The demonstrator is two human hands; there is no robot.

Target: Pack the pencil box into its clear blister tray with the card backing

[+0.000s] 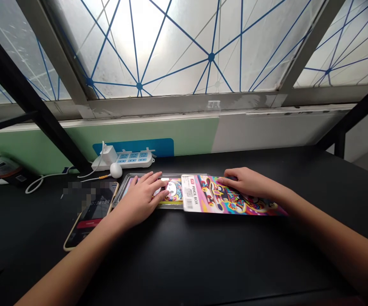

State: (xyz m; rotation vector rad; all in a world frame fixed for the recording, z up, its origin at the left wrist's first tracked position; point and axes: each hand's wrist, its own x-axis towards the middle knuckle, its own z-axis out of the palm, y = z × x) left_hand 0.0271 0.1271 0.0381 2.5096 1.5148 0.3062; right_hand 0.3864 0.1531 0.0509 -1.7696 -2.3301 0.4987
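A clear plastic tray (pixel 117 196) lies on the black desk, with a colourful cartoon-printed pencil box (pixel 175 189) in it. My left hand (pixel 147 197) rests over the tray's left part, fingers spread flat on the pencil box and hiding much of it. Over the tray's right end lies a bright printed card (pixel 207 197), marked "PENCIL BOX", with a barcode on its white left strip. My right hand (pixel 249 182) has hold of this card at its far edge, thumb on the printed face and the other fingers curled, partly hidden.
A phone (pixel 89 219) lies left of the tray, partly behind my left forearm. Behind it are a white power strip (pixel 132 160) with a plugged-in charger (pixel 109 154), a round white plug (pixel 115 170) and cables. A bottle (pixel 7 168) lies far left. Black frame bars (pixel 40 102) slant at both sides.
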